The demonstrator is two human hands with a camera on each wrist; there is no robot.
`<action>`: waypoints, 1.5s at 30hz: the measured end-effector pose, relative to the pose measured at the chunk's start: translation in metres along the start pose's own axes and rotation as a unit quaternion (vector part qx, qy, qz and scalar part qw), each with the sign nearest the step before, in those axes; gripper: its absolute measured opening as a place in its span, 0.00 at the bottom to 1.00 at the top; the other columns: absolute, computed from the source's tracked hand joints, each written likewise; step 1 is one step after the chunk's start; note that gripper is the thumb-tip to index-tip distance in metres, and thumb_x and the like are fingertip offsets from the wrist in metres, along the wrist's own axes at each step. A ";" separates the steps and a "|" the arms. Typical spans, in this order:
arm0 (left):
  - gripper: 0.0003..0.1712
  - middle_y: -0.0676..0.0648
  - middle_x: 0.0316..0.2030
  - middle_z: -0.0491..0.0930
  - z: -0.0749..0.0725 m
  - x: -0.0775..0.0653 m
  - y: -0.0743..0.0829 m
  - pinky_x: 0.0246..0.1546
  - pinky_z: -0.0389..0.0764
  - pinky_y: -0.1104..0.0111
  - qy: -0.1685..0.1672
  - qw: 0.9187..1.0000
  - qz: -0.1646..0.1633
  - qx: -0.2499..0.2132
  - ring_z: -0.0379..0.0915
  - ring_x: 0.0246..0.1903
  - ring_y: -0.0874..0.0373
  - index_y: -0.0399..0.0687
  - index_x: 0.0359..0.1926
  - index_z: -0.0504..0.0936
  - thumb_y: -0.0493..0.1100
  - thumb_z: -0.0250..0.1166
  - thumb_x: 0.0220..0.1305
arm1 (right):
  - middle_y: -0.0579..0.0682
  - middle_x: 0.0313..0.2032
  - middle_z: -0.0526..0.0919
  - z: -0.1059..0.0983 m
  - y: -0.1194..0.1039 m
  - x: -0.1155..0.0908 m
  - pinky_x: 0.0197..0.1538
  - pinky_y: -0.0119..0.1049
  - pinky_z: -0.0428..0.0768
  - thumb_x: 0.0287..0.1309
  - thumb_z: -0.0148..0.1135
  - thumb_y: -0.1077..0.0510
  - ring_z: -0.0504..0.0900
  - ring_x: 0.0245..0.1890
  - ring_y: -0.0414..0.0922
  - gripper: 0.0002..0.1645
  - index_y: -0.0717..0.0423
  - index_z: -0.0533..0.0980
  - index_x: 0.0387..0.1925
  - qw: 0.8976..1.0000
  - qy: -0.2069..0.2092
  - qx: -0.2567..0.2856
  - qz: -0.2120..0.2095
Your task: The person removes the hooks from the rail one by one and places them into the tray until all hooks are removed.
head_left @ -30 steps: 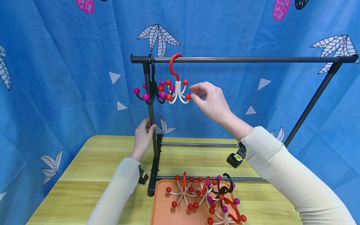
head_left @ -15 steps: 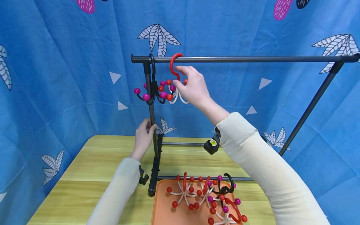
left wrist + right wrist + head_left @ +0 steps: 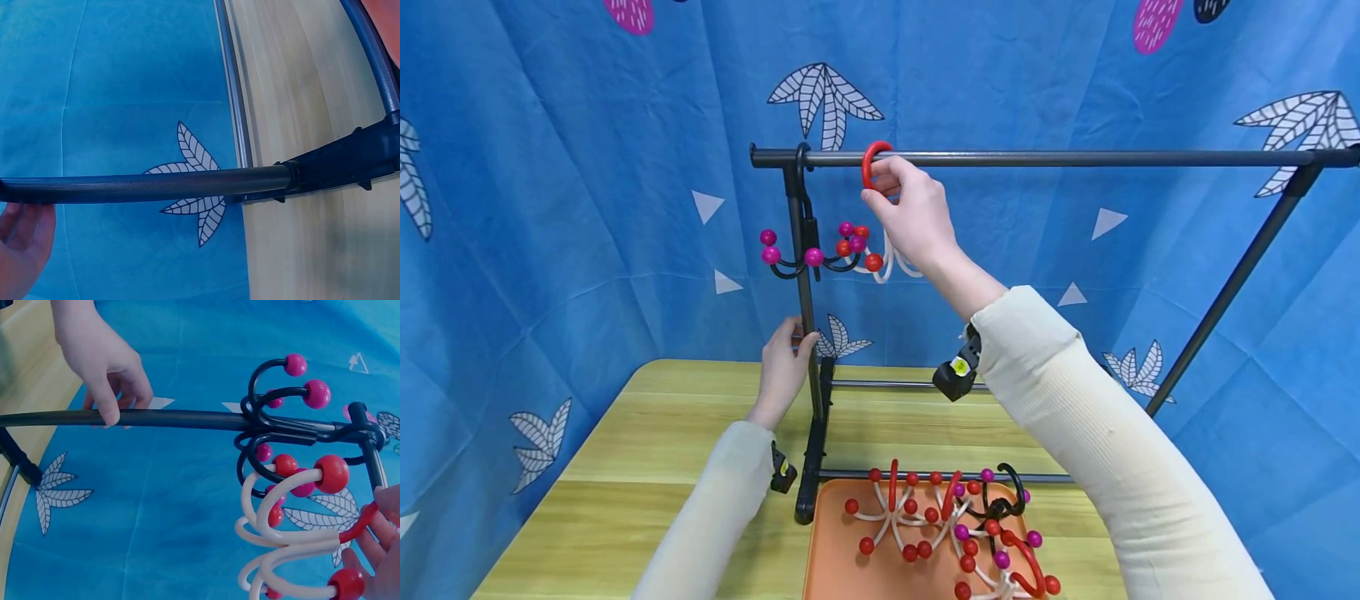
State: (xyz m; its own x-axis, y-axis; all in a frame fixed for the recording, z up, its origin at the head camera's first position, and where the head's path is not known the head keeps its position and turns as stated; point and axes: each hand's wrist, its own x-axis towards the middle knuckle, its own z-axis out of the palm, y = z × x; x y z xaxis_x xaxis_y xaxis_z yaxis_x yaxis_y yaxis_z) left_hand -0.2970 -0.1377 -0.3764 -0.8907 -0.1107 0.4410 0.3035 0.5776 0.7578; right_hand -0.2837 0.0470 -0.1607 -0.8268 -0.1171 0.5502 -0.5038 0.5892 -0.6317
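Note:
My right hand (image 3: 916,215) pinches the red hook (image 3: 870,160) of a white multi-arm hanger (image 3: 294,539) with red ball tips, near the top rail (image 3: 1075,159) of a black garment rack. The hand hides much of this hanger in the head view. Just left of it, a black hanger (image 3: 810,237) with magenta ball tips hangs from the rail, close to the left post. Lower down, my left hand (image 3: 781,360) holds the rack's left post (image 3: 144,186) between thumb and fingers, as the right wrist view shows.
Below the rack, an orange tray (image 3: 865,583) on the wooden table (image 3: 595,500) holds several more hangers, white ones with red hooks and a black one (image 3: 997,506). A lower bar (image 3: 831,475) crosses behind the tray. Blue patterned cloth (image 3: 587,208) surrounds the table.
My right hand has moved left and up from the hanger's balls to its red hook and taken hold. The hook has shifted slightly right, and the black hanger has turned. My left hand stays put.

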 end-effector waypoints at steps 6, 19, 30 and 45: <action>0.20 0.45 0.40 0.74 0.001 0.000 -0.002 0.39 0.77 0.58 0.002 1.000 0.005 0.000 0.73 0.43 0.50 0.45 0.48 0.71 0.54 0.52 0.65 | 0.47 0.43 0.78 -0.007 -0.001 0.002 0.44 0.24 0.75 0.57 0.60 0.54 0.75 0.44 0.39 0.16 0.52 0.73 0.47 1.000 0.013 0.010 0.013; 0.16 0.45 0.40 0.74 0.000 0.001 -0.002 0.38 0.77 0.57 0.007 1.000 0.020 -0.004 0.74 0.42 0.50 0.46 0.49 0.71 0.49 0.54 0.65 | 0.48 0.44 0.78 -0.035 -0.005 -0.010 0.48 0.28 0.76 0.56 0.61 0.56 0.74 0.44 0.38 0.17 0.55 0.73 0.47 0.997 0.039 0.069 -0.008; 0.14 0.45 0.40 0.74 0.001 0.001 -0.003 0.39 0.77 0.57 0.007 1.000 0.024 -0.004 0.73 0.43 0.50 0.45 0.49 0.70 0.47 0.54 0.66 | 0.51 0.40 0.78 -0.050 0.008 -0.029 0.48 0.32 0.77 0.54 0.63 0.56 0.75 0.42 0.40 0.16 0.58 0.74 0.43 0.993 0.072 0.097 -0.017; 0.14 0.45 0.38 0.73 0.002 -0.001 -0.005 0.37 0.77 0.58 0.009 0.999 0.035 -0.007 0.74 0.41 0.51 0.45 0.48 0.70 0.46 0.55 0.65 | 0.51 0.40 0.80 -0.026 0.032 -0.020 0.45 0.31 0.77 0.53 0.64 0.56 0.76 0.41 0.41 0.16 0.58 0.74 0.42 0.994 0.089 0.065 0.004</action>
State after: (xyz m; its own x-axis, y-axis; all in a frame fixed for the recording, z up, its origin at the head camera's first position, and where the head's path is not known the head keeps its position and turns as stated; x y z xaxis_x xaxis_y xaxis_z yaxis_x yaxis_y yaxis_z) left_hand -0.2986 -0.1385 -0.3814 -0.8606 -0.0848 0.5021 0.3704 0.5725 0.7315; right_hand -0.2766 0.0890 -0.1775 -0.7793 0.0361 0.6256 -0.5354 0.4806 -0.6946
